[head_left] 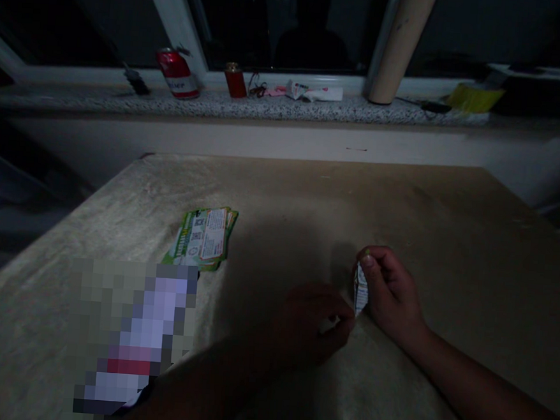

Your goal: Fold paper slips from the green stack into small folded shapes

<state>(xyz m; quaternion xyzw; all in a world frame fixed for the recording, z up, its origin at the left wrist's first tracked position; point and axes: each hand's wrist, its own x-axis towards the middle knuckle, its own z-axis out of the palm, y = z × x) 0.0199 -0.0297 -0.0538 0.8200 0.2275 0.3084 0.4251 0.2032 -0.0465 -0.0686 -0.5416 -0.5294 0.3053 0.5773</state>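
Note:
In the head view my right hand (392, 291) pinches a small folded piece of printed card (361, 291) between thumb and fingers. A bit of green shows at its top, and white with fine print faces me. My left hand (318, 318), in shadow, has its thumb and finger closed on the lower edge of the same piece. Both hands are just above the table. To their left lies a stack of green printed cards (201, 238), slightly fanned, with text and code squares on top.
A blurred-out long bluish-white object (147, 322) lies on the table (282, 184) at left. On the granite windowsill (210, 106) behind stand a red can (178, 75), a red lighter-like item (235, 81), a crumpled tube (314, 92) and a cardboard tube (401, 46).

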